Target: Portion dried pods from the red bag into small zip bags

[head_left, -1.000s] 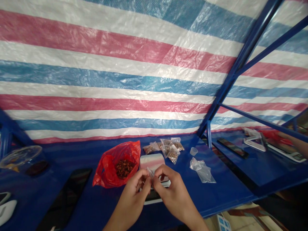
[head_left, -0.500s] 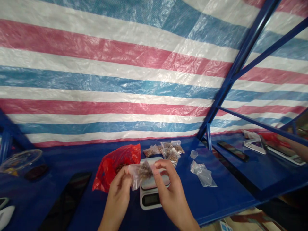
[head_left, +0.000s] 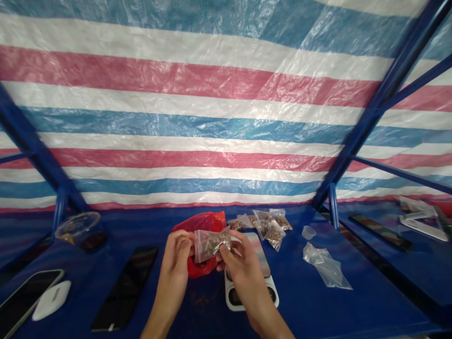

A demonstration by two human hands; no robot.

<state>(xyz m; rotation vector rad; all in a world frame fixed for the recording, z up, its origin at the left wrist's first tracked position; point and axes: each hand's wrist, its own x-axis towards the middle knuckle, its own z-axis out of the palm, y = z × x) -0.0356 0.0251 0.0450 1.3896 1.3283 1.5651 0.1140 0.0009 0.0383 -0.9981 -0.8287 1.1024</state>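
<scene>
Well, the head view looks down on a blue bench (head_left: pixel 353 306) under a striped plastic tarp (head_left: pixel 226 117) on a blue steel frame (head_left: pixel 379 103). Both hands are nearly closed and raised above the bench. The left hand (head_left: pixel 174 252) curls round one end of a small clear bag (head_left: pixel 212 245) of brown bits, and the right hand (head_left: pixel 242 263) pinches the other end between thumb and fingers. Gripped from both ends, the bag is held taut, which seems to keep its contents in plain view. It hangs just in front of a red plastic bag (head_left: pixel 208 221) and near a kitchen scale (head_left: pixel 263 259), which the right hand partly covers. Behind the scale lies a cluster of small filled bags (head_left: pixel 271 226), seemingly grouped to keep them together. Further right are a small plastic cup (head_left: pixel 308 232) and a crumpled clear bag (head_left: pixel 326 266). To the left lie a black phone (head_left: pixel 123 287), a second phone (head_left: pixel 24 296), a white mouse (head_left: pixel 52 300) and a clear bowl (head_left: pixel 79 230).
</scene>
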